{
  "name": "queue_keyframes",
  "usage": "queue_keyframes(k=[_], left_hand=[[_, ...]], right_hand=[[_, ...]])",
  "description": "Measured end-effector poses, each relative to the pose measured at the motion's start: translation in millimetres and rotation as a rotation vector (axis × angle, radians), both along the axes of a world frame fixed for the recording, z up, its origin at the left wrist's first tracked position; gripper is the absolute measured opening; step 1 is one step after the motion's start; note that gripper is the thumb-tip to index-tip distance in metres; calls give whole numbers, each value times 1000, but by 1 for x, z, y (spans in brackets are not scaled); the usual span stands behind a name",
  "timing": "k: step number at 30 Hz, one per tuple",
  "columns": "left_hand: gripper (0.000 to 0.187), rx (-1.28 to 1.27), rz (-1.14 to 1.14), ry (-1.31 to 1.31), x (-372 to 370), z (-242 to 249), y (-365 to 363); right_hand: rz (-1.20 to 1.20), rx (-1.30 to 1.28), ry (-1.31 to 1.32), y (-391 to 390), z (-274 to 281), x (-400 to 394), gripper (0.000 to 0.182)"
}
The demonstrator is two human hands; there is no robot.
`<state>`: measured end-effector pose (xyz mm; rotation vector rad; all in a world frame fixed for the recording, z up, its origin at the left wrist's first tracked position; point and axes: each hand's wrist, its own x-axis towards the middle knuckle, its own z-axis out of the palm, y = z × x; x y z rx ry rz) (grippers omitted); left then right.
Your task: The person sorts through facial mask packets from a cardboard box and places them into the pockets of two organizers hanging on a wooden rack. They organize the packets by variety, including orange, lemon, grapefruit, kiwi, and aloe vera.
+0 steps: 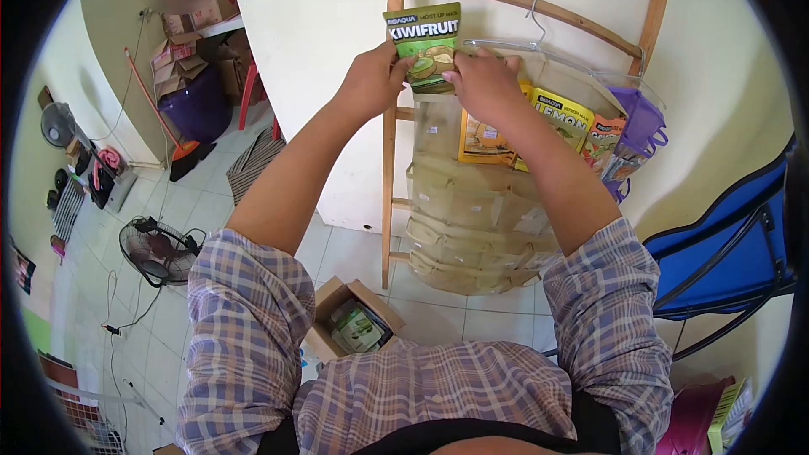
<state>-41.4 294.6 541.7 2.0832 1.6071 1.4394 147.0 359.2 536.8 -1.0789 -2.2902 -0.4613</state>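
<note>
A green face mask packet printed KIWIFRUIT (434,29) is held up at the top of a beige hanging pocket organizer (472,190). My left hand (371,80) pinches the packet's left edge, thumb across its front. At the right edge, my right hand (489,84) grips it with closed fingers, in front of the organizer's upper pockets. Beside and below my right hand, the top row holds an orange packet (482,141), a yellow LEMON packet (560,118) and an orange-red packet (602,139). My right forearm partly covers the orange and yellow packets.
The organizer hangs by a hanger (538,25) from a wooden ladder rack (396,143) against the wall. An open cardboard box (333,299) with packets inside stands on the floor below. A blue chair (725,244) is at right; a fan (160,251) stands at left.
</note>
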Motion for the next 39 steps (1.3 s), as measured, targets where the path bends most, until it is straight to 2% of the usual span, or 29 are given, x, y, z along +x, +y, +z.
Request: queue_keyframes(k=[3,6,8,10,12,13,14,15,16,17,18,19,20,21,22,23,25,26,28,29,31,32,33,37,39], left_hand=[[23,-52,6,86,-4,9,6],[23,-19,5,227,-10,9,22],[23,16,5,304,-8,7,25],[23,-98,32,455,-4,6,26],[24,-122,45,475,-2,6,21],[25,-141,60,499,-1,6,21],[25,-143,58,499,-1,6,22],[26,-182,20,412,-2,5,22],[27,-219,-18,324,-4,3,25],[27,-221,-18,324,-7,-2,29],[30,-128,-64,207,-9,-8,34],[34,-35,-108,90,-10,-11,36],[34,-38,-109,91,-11,-10,39],[35,-31,-154,-14,-12,-10,42],[36,-23,-198,-120,-11,-6,39],[36,-26,-198,-119,-10,-1,35],[38,-190,26,80,-8,9,26],[38,-191,27,79,-7,12,22],[40,-276,152,253,-3,15,17],[40,-276,151,252,-4,13,18],[37,-324,93,195,-7,5,20],[37,-326,91,198,-9,4,21],[37,-291,6,95,-11,3,22],[33,-174,-184,-136,-18,4,35],[30,-221,-169,-98,-13,9,23]], right_hand=[[-114,-59,-30,-9,8,-1,32],[-36,-147,-74,-19,17,7,33],[-74,-165,-124,-26,17,11,34],[-113,-189,-174,-23,12,13,35],[-72,3,-86,-15,0,17,39],[-75,0,-86,-16,5,18,39],[-46,-233,43,-17,14,18,39],[-16,-466,173,-16,19,19,40],[-17,-468,173,-12,18,19,40],[90,-517,356,-7,15,21,41],[198,-562,539,-2,12,22,41],[197,-565,539,6,11,22,41],[156,-512,515,14,11,22,46],[115,-460,492,20,9,24,50],[114,-461,494,16,13,23,50],[65,-455,434,12,18,24,50],[17,-449,373,4,26,25,50],[18,-457,327,1,28,26,50],[18,-463,279,0,29,25,51],[-43,-426,176,3,27,24,47],[-106,-390,74,14,24,23,44],[-3,-472,211,22,22,24,44],[101,-552,347,31,21,28,43],[196,-559,449,38,28,35,40],[-33,-520,97,15,40,32,34]])
